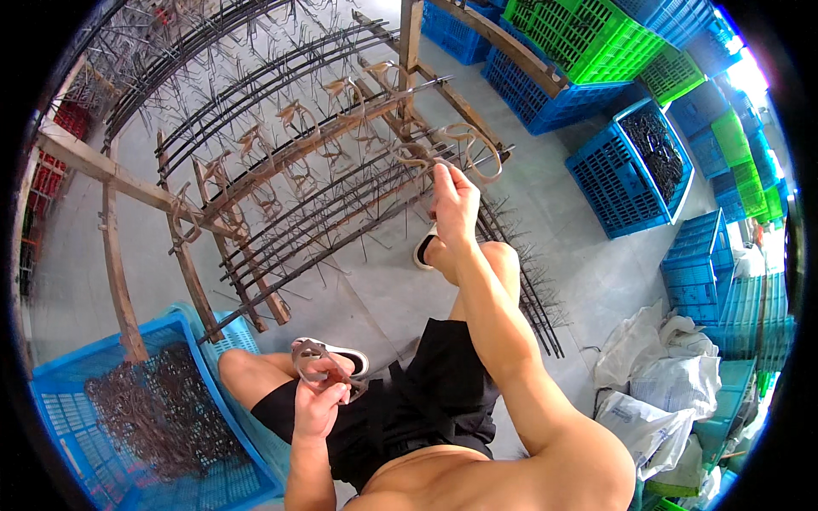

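Observation:
My left hand (319,400), low in front of my lap, is closed round brownish translucent spectacle frames (317,353); how many it holds I cannot tell. Stretched out to the rack, my right hand (453,198) pinches a tan spectacle frame (477,152) at the right end of the rods. Its loops stick out past my fingertips, which partly cover it. Similar tan frames (298,115) hang in a row along the rack's wooden bar (285,157). Below that bar run dark metal rods (341,223) set with thin wire prongs.
At my left stands a blue basket (64,409) of dark brown pieces (166,409). A blue crate (609,192) of black pieces stands to the right, near stacked green crates (588,38). White sacks (673,383) lie at lower right. Prong-studded rods (528,285) extend beside my right knee.

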`<state>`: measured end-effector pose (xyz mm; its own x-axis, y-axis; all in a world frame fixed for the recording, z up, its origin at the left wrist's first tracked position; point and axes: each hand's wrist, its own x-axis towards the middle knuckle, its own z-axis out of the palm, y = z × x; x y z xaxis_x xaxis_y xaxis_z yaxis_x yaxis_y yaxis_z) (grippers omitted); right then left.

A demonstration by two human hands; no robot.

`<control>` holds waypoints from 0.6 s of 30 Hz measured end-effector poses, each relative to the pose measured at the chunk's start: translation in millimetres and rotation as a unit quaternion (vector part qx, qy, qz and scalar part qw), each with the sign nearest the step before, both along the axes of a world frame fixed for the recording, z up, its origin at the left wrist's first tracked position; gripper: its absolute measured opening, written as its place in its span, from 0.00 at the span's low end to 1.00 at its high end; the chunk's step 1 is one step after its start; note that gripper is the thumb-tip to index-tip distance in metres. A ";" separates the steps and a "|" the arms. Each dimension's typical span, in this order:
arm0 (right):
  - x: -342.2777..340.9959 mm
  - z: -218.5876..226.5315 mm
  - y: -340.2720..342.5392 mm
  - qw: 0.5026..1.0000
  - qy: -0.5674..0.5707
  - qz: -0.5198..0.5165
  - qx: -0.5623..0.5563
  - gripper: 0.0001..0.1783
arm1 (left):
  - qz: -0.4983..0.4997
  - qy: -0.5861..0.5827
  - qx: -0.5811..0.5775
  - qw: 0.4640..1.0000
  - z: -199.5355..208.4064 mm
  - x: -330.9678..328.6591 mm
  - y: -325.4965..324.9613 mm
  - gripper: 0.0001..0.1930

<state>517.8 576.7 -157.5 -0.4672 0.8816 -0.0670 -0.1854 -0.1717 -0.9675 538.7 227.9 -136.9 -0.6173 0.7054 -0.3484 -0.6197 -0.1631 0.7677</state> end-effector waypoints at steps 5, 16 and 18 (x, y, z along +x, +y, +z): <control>3.3 2.4 -4.2 0.987 -0.110 0.026 0.117 0.12 | -0.011 -0.006 -0.006 1.000 -4.1 -0.6 -0.8 0.14; 10.4 -7.7 17.6 0.999 -0.034 0.038 0.005 0.17 | 0.069 0.026 0.034 0.997 3.6 -1.2 3.7 0.07; 13.6 -16.4 10.2 0.977 -0.160 -0.038 0.139 0.18 | 0.096 0.005 0.047 0.994 10.1 -2.5 8.4 0.06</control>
<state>531.4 586.8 -174.0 -0.3946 0.9176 0.0469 0.1323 0.1073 -0.9854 536.2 236.3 -126.8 -0.7464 0.6038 -0.2798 -0.5631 -0.3490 0.7491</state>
